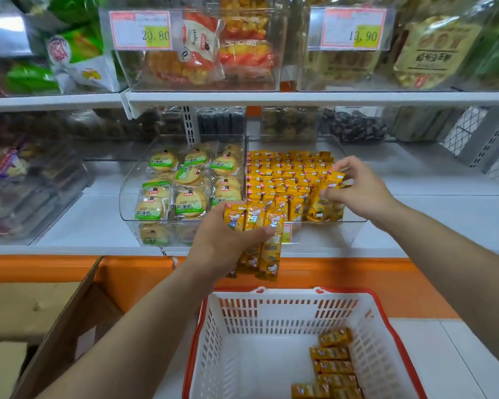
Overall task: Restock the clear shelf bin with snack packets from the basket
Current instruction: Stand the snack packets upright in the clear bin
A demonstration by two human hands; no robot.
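My left hand (225,240) grips a bundle of long yellow snack packets (257,223) upright, just in front of the shelf edge. My right hand (357,188) pinches one yellow packet (333,180) over the right front part of the clear shelf bin (355,220). Rows of the same yellow packets (280,174) stand packed in that bin. Below, a white basket with a red rim (208,326) holds several more yellow packets (333,367) in its right corner.
A second clear bin (124,197) to the left holds round green-labelled biscuits. Upper shelf bins carry price tags (140,30). A brown cardboard box (69,326) stands open at the lower left. An orange ledge (329,272) runs under the shelf.
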